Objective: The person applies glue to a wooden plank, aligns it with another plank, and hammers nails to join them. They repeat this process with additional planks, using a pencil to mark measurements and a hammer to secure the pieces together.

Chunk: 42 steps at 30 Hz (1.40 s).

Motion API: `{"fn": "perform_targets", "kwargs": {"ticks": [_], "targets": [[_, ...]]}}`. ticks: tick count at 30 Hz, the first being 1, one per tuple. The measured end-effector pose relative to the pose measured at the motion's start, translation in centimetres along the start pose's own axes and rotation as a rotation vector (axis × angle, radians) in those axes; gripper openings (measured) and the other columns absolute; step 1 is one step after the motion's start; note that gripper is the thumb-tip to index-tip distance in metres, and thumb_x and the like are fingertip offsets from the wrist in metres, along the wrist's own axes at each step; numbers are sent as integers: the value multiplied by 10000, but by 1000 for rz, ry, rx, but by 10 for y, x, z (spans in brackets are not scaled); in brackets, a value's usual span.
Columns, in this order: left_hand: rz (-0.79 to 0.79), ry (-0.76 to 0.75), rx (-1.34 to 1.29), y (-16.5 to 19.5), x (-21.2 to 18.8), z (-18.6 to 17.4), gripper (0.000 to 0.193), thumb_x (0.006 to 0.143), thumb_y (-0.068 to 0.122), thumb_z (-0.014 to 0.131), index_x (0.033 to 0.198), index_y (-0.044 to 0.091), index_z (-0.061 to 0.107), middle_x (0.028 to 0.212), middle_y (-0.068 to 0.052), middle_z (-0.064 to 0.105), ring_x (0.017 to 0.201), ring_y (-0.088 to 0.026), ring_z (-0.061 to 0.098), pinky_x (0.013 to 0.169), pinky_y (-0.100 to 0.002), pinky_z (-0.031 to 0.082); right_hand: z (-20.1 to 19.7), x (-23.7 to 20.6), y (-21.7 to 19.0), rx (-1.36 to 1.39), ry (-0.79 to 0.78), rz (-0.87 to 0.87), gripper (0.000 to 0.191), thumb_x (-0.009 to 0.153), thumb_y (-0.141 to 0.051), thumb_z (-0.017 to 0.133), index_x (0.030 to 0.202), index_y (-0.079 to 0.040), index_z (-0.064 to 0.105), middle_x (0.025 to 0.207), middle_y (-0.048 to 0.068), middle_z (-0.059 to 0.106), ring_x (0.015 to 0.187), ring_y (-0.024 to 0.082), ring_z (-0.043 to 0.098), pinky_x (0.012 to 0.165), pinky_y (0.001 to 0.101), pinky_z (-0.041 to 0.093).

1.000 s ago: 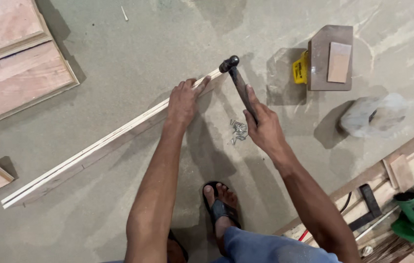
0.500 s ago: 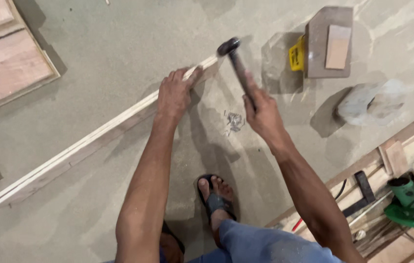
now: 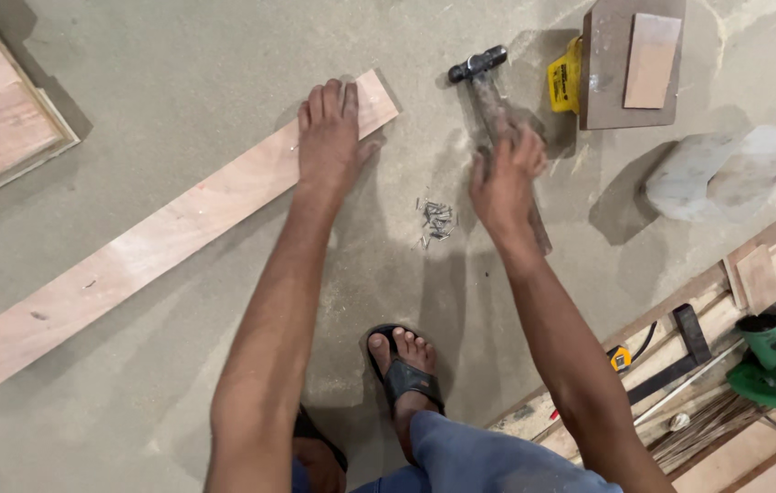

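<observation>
Your left hand [image 3: 329,137] lies spread flat near the upper end of a long wooden board [image 3: 160,237] lying flat on the concrete floor [image 3: 178,82]. Your right hand [image 3: 502,183] closes loosely over the hammer [image 3: 493,100] handle; nails [image 3: 436,219] sit between, open floor around.

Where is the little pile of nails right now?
The nails lie on the floor between the left hand and the right hand, ahead of the sandalled foot.
</observation>
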<state>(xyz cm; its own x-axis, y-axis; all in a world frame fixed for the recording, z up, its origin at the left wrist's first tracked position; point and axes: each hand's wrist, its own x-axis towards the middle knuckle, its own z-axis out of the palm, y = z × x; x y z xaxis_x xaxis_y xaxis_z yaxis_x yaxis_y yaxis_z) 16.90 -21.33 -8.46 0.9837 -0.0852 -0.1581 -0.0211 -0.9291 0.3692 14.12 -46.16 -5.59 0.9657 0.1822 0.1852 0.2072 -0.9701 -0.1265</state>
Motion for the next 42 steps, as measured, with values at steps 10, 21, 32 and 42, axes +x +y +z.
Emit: {"fn": "perform_targets", "kwargs": {"ticks": [10,21,32,42], "targets": [[-51,287,-47,7,9,44,858,850,466,834,1456,-9,454,1396,-186,452,1334,-368,408,1160,-588,304,25,43,-65,873,-110,28,681,1005,33,607,1603,-128,322,1398,140,627,1313,281,638,1098,384,535],[-11,96,-134,-10,24,19,576,916,424,737,1306,17,620,1361,-156,520,1318,-334,456,1070,-499,412,34,42,-60,1057,-178,119,577,1063,58,525,1594,-120,381,1418,138,677,1391,269,622,1196,381,492],[101,253,2,-12,-5,35,666,791,281,711,1407,97,538,1397,-205,512,1298,-387,480,1082,-534,406,33,65,-76,936,-220,84,576,953,66,495,1510,-78,458,1426,228,623,1364,313,594,1143,384,471],[77,-102,-134,-7,4,-10,331,944,176,596,1244,36,598,1155,-209,683,1101,-381,648,957,-500,512,-6,65,-73,987,-205,-88,460,827,-4,714,1280,-53,648,1265,120,643,1163,296,663,934,362,591]]}}
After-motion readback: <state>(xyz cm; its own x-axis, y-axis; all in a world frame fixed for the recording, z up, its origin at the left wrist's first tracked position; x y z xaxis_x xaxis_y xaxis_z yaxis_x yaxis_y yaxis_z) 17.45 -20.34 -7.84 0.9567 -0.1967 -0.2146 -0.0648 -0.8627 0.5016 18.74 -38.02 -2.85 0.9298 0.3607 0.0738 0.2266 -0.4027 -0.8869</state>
